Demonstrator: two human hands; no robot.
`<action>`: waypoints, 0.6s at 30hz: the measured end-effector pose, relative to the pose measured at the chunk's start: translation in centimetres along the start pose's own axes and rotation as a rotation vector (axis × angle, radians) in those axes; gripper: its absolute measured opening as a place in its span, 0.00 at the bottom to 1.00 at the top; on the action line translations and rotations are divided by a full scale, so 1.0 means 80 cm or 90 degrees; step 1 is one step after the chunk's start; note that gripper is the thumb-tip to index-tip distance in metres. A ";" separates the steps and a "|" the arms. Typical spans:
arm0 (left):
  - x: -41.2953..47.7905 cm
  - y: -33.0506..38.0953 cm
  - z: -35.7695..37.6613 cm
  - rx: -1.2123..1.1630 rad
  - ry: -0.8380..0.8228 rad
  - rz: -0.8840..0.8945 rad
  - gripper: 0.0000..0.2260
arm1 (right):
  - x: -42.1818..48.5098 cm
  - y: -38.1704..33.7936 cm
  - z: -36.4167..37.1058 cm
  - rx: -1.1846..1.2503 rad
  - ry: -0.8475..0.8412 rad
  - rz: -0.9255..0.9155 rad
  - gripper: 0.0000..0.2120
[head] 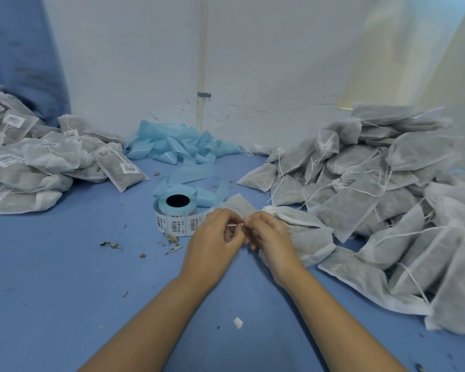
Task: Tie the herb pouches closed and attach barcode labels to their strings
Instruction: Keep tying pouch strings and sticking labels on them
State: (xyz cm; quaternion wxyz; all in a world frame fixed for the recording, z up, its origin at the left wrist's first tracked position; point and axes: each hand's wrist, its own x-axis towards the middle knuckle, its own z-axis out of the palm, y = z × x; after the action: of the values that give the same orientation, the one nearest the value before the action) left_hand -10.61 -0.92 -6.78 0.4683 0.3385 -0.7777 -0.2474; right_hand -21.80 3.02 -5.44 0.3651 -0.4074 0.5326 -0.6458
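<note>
Fingertips of both hands are being brought together at the centre of the blue desk [65,264], where a short white string [235,225] is being pinched between them. The left hand [212,242] is being held with its grip clamped on one end of the string, and the right hand [273,240] with its grip clamped on the other end. A herb pouch [304,237] is being partly covered by the right hand, lying just at 3 o'clock from the fingers. A roll of barcode labels [176,210] is being kept upright at 11 o'clock from the hands, its blue backing strip [183,146] being left in loose curls toward 12 o'clock against the wall. Unlabelled pouches [373,183] with dangling strings are being heaped at 3 o'clock; labelled pouches [38,162] are being piled at 9 o'clock. Dried herb crumbs [110,245] and a small white scrap [238,323] are being left scattered on the desk.
</note>
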 end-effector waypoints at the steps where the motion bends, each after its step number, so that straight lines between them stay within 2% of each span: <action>1: 0.000 0.000 0.000 0.002 0.002 0.000 0.01 | 0.000 0.000 -0.001 0.006 -0.001 -0.002 0.14; 8: 0.002 -0.003 0.001 -0.017 0.012 -0.020 0.01 | 0.003 0.005 0.000 0.133 0.069 0.006 0.11; 14: 0.004 -0.008 0.003 -0.045 0.016 -0.028 0.05 | 0.002 0.002 0.001 0.126 0.077 -0.002 0.11; 18: 0.005 -0.010 0.002 -0.049 0.004 -0.047 0.07 | 0.001 0.000 0.001 0.178 0.079 0.019 0.11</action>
State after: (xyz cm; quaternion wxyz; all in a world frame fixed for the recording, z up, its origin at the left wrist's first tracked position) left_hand -10.68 -1.71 -7.19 0.4741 0.3492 -0.7531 -0.2934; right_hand -21.77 2.90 -5.38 0.3939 -0.3039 0.4650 -0.7323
